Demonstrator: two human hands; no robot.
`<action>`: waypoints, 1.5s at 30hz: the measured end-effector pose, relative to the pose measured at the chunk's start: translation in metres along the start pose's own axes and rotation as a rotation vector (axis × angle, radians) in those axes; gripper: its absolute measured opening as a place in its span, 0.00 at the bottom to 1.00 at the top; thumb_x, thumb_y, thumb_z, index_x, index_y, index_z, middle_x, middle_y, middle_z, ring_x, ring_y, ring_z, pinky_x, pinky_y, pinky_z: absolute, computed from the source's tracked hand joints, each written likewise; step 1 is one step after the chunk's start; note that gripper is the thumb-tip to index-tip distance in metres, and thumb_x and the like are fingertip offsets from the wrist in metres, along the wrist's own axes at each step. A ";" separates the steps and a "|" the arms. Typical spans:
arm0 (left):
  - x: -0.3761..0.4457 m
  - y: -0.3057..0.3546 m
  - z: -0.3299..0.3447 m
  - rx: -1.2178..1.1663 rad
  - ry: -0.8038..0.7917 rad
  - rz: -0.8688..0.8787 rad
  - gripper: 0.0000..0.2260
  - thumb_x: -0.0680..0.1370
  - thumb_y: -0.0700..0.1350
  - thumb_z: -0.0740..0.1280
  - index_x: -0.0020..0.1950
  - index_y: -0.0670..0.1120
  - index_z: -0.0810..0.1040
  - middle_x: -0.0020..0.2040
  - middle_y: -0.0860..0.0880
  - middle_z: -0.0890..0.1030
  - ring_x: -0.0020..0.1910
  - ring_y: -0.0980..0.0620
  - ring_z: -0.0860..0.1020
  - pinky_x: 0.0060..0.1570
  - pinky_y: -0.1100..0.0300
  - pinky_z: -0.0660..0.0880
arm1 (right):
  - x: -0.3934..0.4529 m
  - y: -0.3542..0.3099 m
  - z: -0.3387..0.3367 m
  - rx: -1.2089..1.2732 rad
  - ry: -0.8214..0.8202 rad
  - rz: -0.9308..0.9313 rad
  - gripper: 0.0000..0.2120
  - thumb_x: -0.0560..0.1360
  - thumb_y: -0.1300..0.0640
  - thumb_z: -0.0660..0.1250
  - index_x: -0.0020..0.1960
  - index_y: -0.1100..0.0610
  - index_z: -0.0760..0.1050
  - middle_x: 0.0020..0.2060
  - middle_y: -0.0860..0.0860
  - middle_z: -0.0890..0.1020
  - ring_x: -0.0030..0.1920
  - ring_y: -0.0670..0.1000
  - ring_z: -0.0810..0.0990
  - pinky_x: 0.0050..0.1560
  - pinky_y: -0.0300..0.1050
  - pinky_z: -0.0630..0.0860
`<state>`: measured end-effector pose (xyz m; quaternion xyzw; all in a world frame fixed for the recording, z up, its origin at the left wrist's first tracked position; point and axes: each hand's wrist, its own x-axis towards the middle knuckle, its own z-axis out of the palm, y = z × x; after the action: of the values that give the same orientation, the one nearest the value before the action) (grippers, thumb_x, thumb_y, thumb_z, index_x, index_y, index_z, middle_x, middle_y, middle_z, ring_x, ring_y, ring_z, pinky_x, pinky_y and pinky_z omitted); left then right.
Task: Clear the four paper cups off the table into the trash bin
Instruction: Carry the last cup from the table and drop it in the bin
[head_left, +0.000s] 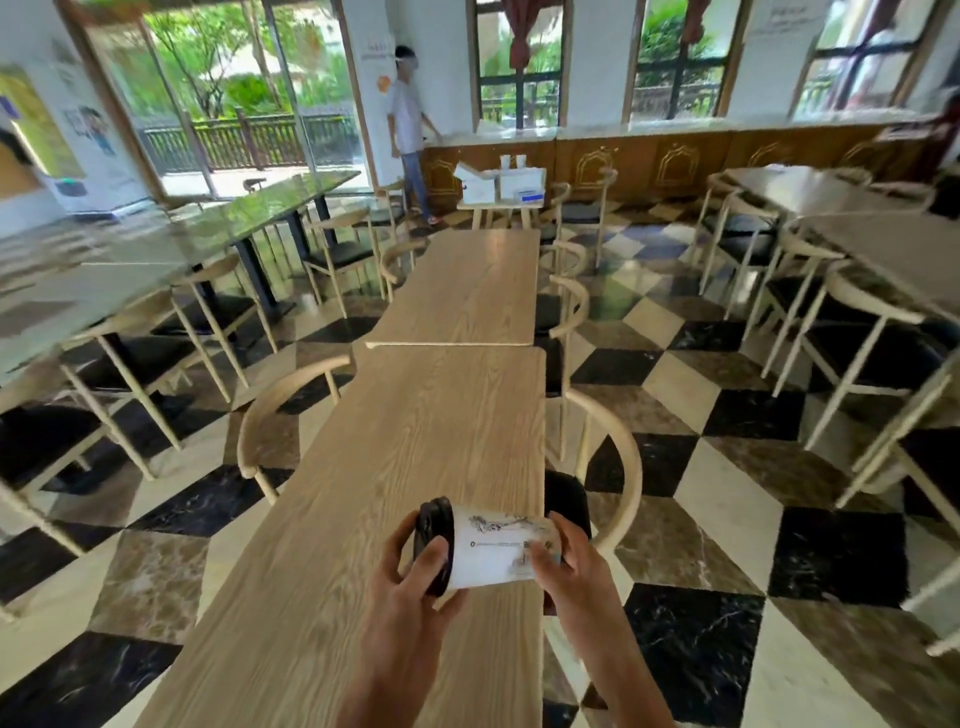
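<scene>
A white paper cup (493, 551) with a black lid lies sideways between both my hands, just above the near end of a long wooden table (415, 441). My left hand (415, 577) grips the lid end, thumb over the lid. My right hand (566, 561) holds the cup's bottom end. The cup has a printed drawing and small text on its side. No other cup shows on this table, and no trash bin is in view.
Light wooden chairs (280, 410) stand on both sides of the table, one (608, 467) close to my right hand. A second wooden table (478, 286) continues beyond. A person (410, 130) stands far back near a small table with boxes (498, 184). Checkered floor all around.
</scene>
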<state>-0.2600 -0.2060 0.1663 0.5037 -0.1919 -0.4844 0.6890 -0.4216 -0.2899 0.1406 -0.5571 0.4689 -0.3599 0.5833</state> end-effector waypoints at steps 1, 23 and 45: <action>-0.005 0.001 0.003 0.022 -0.034 0.009 0.21 0.73 0.41 0.73 0.65 0.52 0.78 0.57 0.47 0.87 0.54 0.47 0.86 0.50 0.50 0.82 | -0.010 -0.005 -0.004 0.010 0.031 -0.017 0.23 0.78 0.49 0.66 0.71 0.45 0.66 0.59 0.41 0.78 0.58 0.41 0.78 0.45 0.29 0.75; -0.340 -0.146 0.226 0.269 -1.148 -0.418 0.21 0.61 0.54 0.80 0.53 0.64 0.83 0.54 0.55 0.87 0.53 0.54 0.85 0.48 0.56 0.81 | -0.493 0.031 -0.234 0.059 1.231 -0.132 0.29 0.76 0.49 0.70 0.74 0.52 0.66 0.55 0.48 0.82 0.52 0.38 0.82 0.50 0.32 0.77; -0.826 -0.361 0.352 0.406 -1.815 -0.674 0.25 0.72 0.49 0.73 0.69 0.49 0.75 0.66 0.44 0.80 0.62 0.48 0.82 0.58 0.50 0.81 | -0.957 0.141 -0.385 0.075 1.961 0.024 0.27 0.77 0.50 0.68 0.74 0.51 0.66 0.59 0.36 0.75 0.51 0.23 0.74 0.42 0.21 0.71</action>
<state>-1.0735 0.3180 0.1804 0.0783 -0.5733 -0.8156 0.0070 -1.0890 0.5086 0.1646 0.0123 0.7394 -0.6717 -0.0438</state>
